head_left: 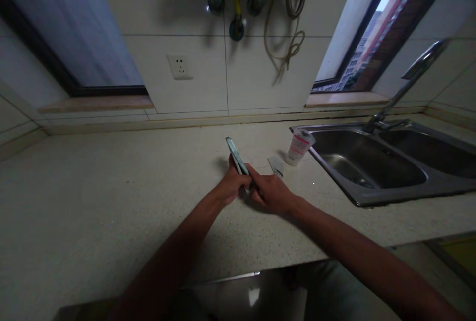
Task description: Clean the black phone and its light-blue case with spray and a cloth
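A smartphone [238, 156] is tilted on edge above the countertop, in front of me. My left hand [233, 182] is closed around its lower part, with the thumb across the near side. Against the phone's lower right edge, my right hand [271, 192] has its fingers curled and its index finger pressed to it; some fingertips are hidden. Just beyond the right hand lies a small flat grey-white piece [275, 166], its kind unclear. A clear plastic cup with red print [298, 147] stands beside it, near the sink.
A double steel sink [353, 197] with a faucet [399, 95] is set into the pale countertop [111, 202] on the right. Pipe fittings [237, 27], a tied cord [292, 48] and a wall socket [180, 67] are on the tiled wall. Windows flank that wall.
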Demonstrator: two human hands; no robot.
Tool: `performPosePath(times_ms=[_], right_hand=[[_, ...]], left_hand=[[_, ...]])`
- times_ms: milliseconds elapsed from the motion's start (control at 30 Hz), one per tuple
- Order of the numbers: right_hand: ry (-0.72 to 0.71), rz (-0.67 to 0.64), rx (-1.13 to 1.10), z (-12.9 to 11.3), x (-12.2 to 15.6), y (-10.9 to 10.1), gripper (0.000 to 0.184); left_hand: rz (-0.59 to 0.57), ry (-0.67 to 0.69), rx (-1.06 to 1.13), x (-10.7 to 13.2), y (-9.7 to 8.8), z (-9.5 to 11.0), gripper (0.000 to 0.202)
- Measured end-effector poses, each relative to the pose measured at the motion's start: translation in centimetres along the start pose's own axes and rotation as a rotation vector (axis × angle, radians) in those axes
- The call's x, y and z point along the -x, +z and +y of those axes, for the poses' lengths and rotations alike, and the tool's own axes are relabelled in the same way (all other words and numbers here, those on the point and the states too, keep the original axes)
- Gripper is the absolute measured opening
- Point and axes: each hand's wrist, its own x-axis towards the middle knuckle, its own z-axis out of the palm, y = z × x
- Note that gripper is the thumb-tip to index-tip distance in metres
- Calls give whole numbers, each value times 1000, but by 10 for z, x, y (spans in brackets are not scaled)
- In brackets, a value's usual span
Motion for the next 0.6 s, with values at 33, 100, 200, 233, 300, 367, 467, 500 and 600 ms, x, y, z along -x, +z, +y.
performPosePath(times_ms=[33,100,200,233,300,367,467,500,600], right_hand=[[-1,-10,20,0,0,-1,70],[9,-32,49,-1,-1,-2,70],[41,-52,41,-1,-2,-4,68],[48,-48,26,-1,-3,-4,67],[51,-34,-8,-1,-3,-5,66],[43,-18,-34,0,-3,-7,66],[77,33,-60,0,-3,-10,60],[105,58,-68,1,-3,-10,58],[175,109,-106,2,-3,-12,59]], left_hand=[[-3,-8,8,-1,-1,0,71],[-13,-15,39,-3,-2,-1,68],[-26,-41,93,-4,-3,-2,69],[-24,-46,111,-3,-3,-2,72],[-14,-42,142,-3,-3,-3,81],[-10,-27,163,-2,-2,-2,86],[-27,-4,171,-2,-1,0,74],[-32,12,162,-2,0,0,66],[-20,71,106,-4,2,0,49]])
